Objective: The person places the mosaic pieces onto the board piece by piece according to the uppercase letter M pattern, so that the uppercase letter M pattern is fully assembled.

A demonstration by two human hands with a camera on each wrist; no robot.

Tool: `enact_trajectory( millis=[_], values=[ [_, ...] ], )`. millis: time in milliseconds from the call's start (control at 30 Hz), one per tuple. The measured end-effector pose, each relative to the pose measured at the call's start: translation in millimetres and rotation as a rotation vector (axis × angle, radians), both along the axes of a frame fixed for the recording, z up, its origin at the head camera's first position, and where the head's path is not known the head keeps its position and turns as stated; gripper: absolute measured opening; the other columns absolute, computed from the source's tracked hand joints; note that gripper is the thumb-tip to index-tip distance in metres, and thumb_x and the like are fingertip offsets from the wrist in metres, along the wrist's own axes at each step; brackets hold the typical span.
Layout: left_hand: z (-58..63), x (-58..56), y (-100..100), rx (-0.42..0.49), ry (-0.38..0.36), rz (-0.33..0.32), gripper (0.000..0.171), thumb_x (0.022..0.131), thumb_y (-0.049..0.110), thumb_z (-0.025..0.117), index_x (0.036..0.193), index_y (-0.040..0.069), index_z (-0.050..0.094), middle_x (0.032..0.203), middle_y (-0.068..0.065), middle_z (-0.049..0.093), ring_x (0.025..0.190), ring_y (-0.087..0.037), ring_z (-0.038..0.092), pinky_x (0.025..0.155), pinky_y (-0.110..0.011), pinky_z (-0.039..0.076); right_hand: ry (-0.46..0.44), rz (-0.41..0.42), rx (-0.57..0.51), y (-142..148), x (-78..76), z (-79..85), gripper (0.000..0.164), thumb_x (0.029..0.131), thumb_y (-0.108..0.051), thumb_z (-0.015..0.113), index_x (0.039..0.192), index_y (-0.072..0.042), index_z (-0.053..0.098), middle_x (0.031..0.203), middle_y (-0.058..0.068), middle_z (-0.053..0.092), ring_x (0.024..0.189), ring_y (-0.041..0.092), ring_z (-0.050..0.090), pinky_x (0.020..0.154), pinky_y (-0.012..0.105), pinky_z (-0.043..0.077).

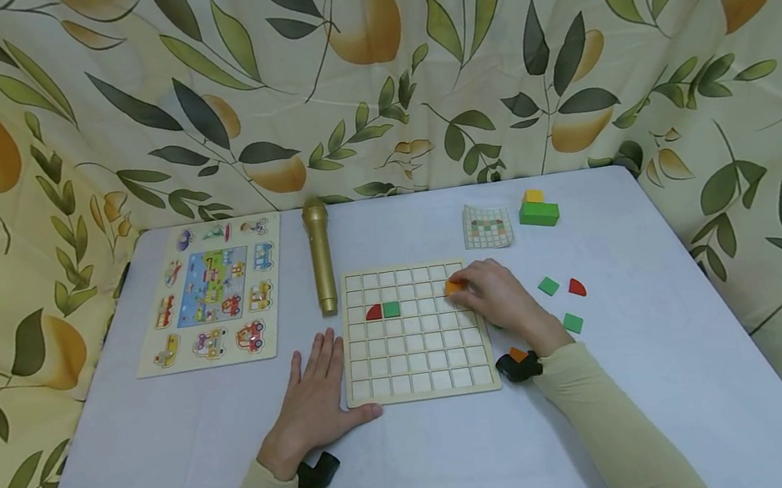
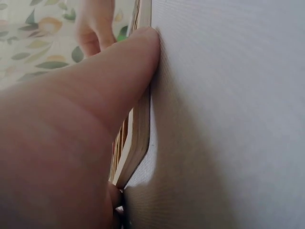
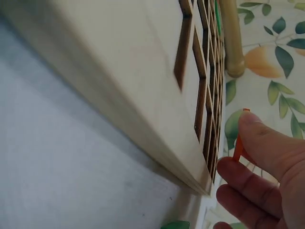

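A wooden grid board [image 1: 423, 391] lies at the table's middle, with a red quarter-round piece [image 1: 374, 312] and a green square piece [image 1: 391, 310] side by side in its cells. Between thumb and fingertips, my right hand [image 1: 501, 295] pinches an orange piece [image 3: 239, 145] over the board's upper right part. My left hand [image 1: 318, 402] rests at the lower left corner, fingers straight along the left side and thumb along the front edge. In the left wrist view, the thumb [image 2: 119, 67] lies against the board's edge.
Right of the board lie green squares [image 1: 548, 285], a red quarter-round [image 1: 577, 287] and an orange piece [image 1: 518, 354]. Behind are a pattern card [image 1: 487, 226] and a green block [image 1: 539, 213] with a yellow one. A gold microphone [image 1: 321, 259] and picture puzzle [image 1: 150, 360] lie left.
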State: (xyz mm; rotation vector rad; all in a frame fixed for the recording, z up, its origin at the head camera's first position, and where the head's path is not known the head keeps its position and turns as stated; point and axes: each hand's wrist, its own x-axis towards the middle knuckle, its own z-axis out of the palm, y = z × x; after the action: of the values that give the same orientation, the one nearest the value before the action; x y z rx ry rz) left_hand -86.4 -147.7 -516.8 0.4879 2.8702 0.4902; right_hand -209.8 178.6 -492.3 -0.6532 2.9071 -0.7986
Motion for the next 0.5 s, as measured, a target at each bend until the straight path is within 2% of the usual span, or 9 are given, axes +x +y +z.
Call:
enact_trajectory(
  millis=[267, 500],
  values=[
    [-0.3, 0.2, 0, 0.004, 0.014, 0.001, 0.119, 0.077, 0.080, 0.054, 0.154, -0.002, 0.013, 0.161, -0.015, 0.003, 0.147, -0.028, -0.003, 0.113, -0.055, -0.004, 0.010, 0.002, 0.034, -4, 0.9, 4.8, 0.036, 0.092, -0.026, 0.071, 0.119, -0.001, 0.068, 0.108, 0.010, 0.066, 0.103, 0.028, 0.053, 0.091, 0.043, 0.044],
    [-0.8, 0.6, 0, 0.011, 0.014, 0.002, 0.119, 0.077, 0.079, 0.055, 0.154, -0.002, 0.013, 0.161, -0.015, 0.003, 0.147, -0.028, -0.003, 0.113, -0.055, -0.004, 0.082, 0.045, 0.037, -8, -2.7, 11.9, 0.033, 0.092, -0.023, 0.071, 0.116, 0.000, 0.070, 0.105, 0.010, 0.069, 0.098, 0.028, 0.056, 0.088, 0.042, 0.045]
  ],
)
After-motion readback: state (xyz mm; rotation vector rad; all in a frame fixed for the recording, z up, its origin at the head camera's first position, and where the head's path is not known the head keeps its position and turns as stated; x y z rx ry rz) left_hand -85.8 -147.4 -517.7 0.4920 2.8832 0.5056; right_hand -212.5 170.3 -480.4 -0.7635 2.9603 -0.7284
